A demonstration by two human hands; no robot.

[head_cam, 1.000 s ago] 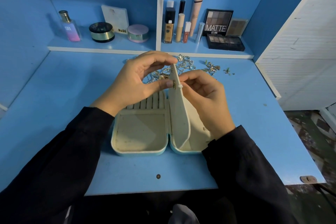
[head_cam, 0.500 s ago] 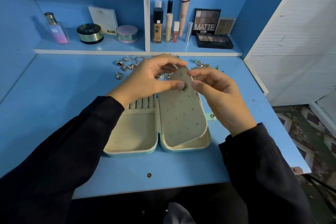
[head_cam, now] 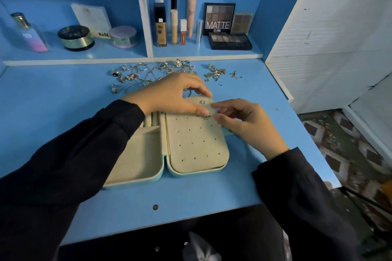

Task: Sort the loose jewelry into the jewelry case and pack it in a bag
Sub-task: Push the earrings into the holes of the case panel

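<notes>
An open jewellery case (head_cam: pixel 131 182), teal outside and lined in cream fabric, is laid flat near the front of a blue desk (head_cam: pixel 63 101), between two dark-sleeved arms. Its right half is covered by a cream earring panel (head_cam: pixel 195 144) pierced with rows of small holes, which lies flat. Two pieces are seen on the panel near its far edge: a small silver stud (head_cam: pixel 203 102) and, just below it, a green stone earring (head_cam: pixel 207 116). The far edge of the panel is gripped by the left hand (head_cam: pixel 174 95), with the fingers curled over the edge and the thumb pressed on the face just beside the green earring. The right hand (head_cam: pixel 244 125) is held at the panel's right edge, its fingers curled and its fingertips gathered next to the same earring; whether the earring or its backing is actually pinched cannot be told. The step in hand is judged to be the fixing of this earring into a hole. Most of the loose jewellery (head_cam: pixel 148 74), a tangle of silver and gold rings and chains, is spread along the back of the desk, with a smaller scatter of earrings (head_cam: pixel 215 72) to its right. Sorting is therefore judged to be at an early stage. Next, the earring would need to be seated firmly, then another small piece lifted from the scatter. No bag is in view.
</notes>
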